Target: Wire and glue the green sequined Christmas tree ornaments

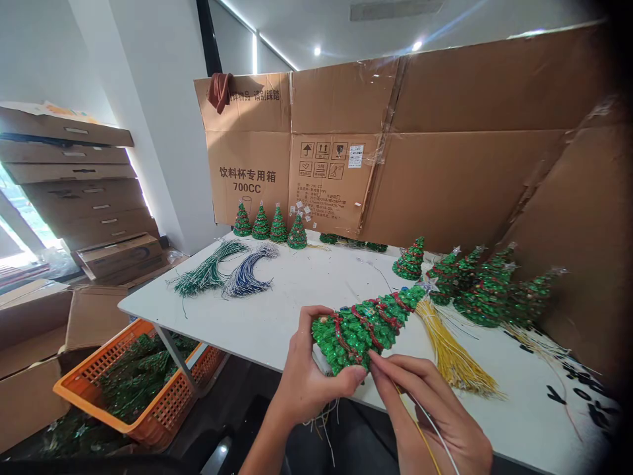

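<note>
My left hand [301, 379] is wrapped round the wide base of a green glitter Christmas tree [363, 326], which lies tilted with its tip pointing right and carries a red bead garland. My right hand [435, 409] pinches a thin yellow wire [420, 432] against the tree's lower edge, thumb and finger pressed together. A white wire runs along the same hand. Loose wire ends hang below the left hand. Both hands sit over the near edge of the white table [277, 310].
A bundle of yellow wires [452, 353] lies right of the tree. Finished trees [482, 287] cluster at the right, more [270, 224] stand at the back. Green [208, 270] and blue [244, 274] wire bundles lie left. Orange basket [153, 409] below; cardboard wall [420, 145] behind.
</note>
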Motion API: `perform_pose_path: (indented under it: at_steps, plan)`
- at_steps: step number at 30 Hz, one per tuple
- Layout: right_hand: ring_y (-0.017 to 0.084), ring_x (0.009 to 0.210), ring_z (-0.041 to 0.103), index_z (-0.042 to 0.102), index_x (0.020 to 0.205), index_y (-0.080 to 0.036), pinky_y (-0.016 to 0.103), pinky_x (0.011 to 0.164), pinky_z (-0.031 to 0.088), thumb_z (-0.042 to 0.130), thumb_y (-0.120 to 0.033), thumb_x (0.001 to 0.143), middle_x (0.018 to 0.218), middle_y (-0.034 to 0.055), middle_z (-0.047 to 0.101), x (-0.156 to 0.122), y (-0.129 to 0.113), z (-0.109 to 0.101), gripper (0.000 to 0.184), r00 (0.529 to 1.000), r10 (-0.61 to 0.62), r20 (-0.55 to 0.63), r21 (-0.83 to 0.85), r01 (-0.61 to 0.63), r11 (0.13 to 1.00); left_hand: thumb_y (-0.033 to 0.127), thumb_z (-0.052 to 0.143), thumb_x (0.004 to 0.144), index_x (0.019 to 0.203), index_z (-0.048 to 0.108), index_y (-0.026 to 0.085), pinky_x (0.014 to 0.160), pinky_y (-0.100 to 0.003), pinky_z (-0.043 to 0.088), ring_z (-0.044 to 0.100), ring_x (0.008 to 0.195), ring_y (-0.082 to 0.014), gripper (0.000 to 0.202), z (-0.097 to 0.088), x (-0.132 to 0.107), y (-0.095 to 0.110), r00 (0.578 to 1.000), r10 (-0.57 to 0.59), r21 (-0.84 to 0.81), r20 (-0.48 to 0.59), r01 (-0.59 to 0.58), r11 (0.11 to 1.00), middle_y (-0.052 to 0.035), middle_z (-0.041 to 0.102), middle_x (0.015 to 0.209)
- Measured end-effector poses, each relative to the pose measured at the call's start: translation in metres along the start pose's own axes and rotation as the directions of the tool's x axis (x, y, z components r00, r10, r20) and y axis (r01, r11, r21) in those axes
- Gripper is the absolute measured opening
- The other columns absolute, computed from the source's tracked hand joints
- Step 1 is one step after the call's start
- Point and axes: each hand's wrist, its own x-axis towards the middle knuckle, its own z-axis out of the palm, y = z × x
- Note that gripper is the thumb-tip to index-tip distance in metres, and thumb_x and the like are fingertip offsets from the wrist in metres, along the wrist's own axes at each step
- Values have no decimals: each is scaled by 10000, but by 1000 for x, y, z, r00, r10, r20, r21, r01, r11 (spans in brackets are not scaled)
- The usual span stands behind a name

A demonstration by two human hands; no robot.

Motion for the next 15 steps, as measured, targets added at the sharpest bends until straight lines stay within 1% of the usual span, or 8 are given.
perform_pose_path:
  at_steps: [3,6,9,10,11,12,13,15]
  plan:
    - [197,889,766,880,1071,-298,260,751,621,856,-352,902,1031,31,803,-2,-3,2,179,979,179,96,197,-195,961,309,898,773,1325,502,279,858,-327,522,651,912,-204,680,0,0,0,1000,-24,-24,16,25,999,-5,687,1092]
    - [194,867,747,816,1208,-287,307,832,641,909,-387,844,1040,38,791,0,-5,4,389,923,352,153,385,-384,839,382,903,814,1325,522,270,911,-334,524,657,994,-222,648,0,1,-4,999,-32,-36,-23,31,999,-25,702,1134]
    - [194,929,685,737,1270,-283,322,862,600,968,-378,764,1094,47,721,3,6,9,564,926,369,81,455,-364,813,462,878,863,1304,531,253,963,-356,531,683,1056,-240,599,0,3,-8,995,-84,-119,-45,78,990,-41,720,1157]
    - [212,1019,672,692,1336,-300,338,900,585,997,-376,715,1183,61,696,4,12,13,696,932,359,48,469,-338,816,486,863,878,1293,529,250,969,-364,536,692,1059,-242,582,0,3,-7,993,-107,-155,-39,100,983,-42,724,1153]
    - [248,1163,651,616,1441,-329,379,984,569,1032,-391,645,1307,80,658,4,17,18,901,930,366,27,486,-333,808,509,847,891,1280,528,249,968,-369,541,699,1055,-243,566,1,3,-7,991,-127,-184,-32,119,976,-39,727,1142]
    - [292,1294,615,501,1553,-367,441,1057,549,1057,-423,576,1435,102,606,3,21,24,1126,917,397,39,518,-358,777,527,832,901,1268,526,248,967,-371,542,701,1051,-243,553,1,3,-6,989,-144,-198,-23,137,971,-35,727,1127]
    - [328,1367,591,390,1630,-386,501,1108,524,1058,-481,552,1509,124,571,2,23,30,1272,901,427,83,562,-396,726,540,824,906,1259,525,249,962,-370,541,699,1044,-242,546,2,3,-4,987,-160,-193,-13,155,969,-31,725,1114]
    - [366,1409,593,265,1700,-382,580,1149,498,987,-623,639,1558,156,562,-1,22,41,1305,866,459,199,649,-467,601,549,830,899,1254,519,252,966,-370,527,688,1040,-242,557,4,1,-1,983,-182,-134,9,182,974,-27,720,1107]
